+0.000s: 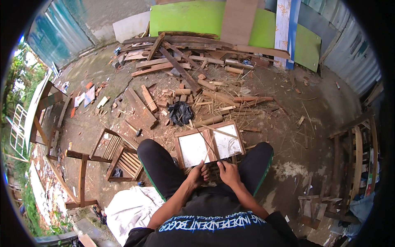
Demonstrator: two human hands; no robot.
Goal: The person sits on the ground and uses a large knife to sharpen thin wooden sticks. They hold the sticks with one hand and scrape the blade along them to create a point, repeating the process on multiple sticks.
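A wood-framed panel (192,150) with two white faces lies between my knees, its near edge toward me. My left hand (199,174) is closed just off that edge, around the lower end of a thin strip (208,151) that slants up over the panel. At the near right part of the frame, my right hand (228,172) grips the edge with the thumb on top and the fingers curled, partly hidden. Another thin strip (224,131) lies across the panel's far side. What supports the panel underneath is mostly hidden.
A hammer (135,129) lies left of my knee, near a slatted wooden frame (123,163). Ahead are a black plastic bag (180,113), bamboo pieces (207,85) and a plank pile (177,41). White cloth (133,212) is at my left; a wooden rack (356,160) stands right.
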